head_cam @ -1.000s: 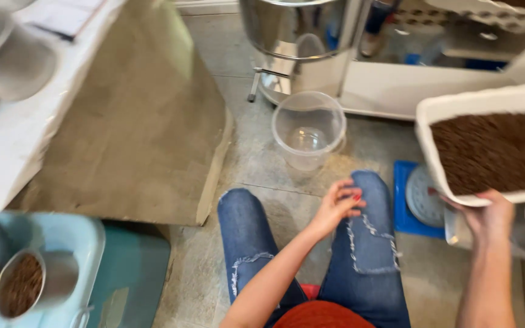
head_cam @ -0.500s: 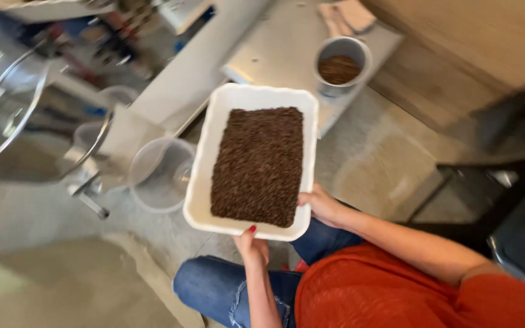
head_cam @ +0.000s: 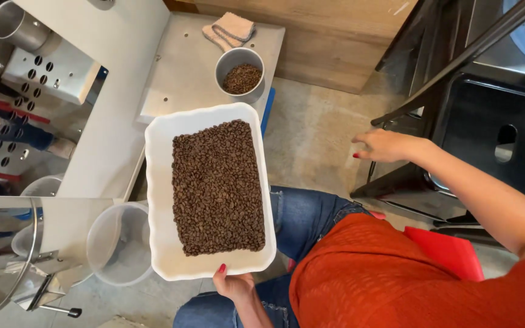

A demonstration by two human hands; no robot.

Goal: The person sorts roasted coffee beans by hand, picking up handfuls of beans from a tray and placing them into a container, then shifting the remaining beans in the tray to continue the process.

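My left hand (head_cam: 234,283) grips the near rim of a white rectangular tray (head_cam: 159,182), thumb on top. The tray carries a flat layer of dark roasted coffee beans (head_cam: 217,188) and hovers above my jeans-clad knee (head_cam: 311,212). My right hand (head_cam: 387,146) is off the tray, out to the right with fingers spread and nothing in it, close to the frame of a black metal stool (head_cam: 487,121).
A metal cup of beans (head_cam: 240,73) and a folded beige cloth (head_cam: 231,27) sit on a grey platform (head_cam: 177,79) beyond the tray. A clear plastic bucket (head_cam: 120,243) stands beside a steel machine (head_cam: 4,261) at left. A red seat (head_cam: 448,249) lies under me.
The tray came from my right side to in front of me. My right hand has let go of it and moved right toward the stool; my left hand alone holds it now.
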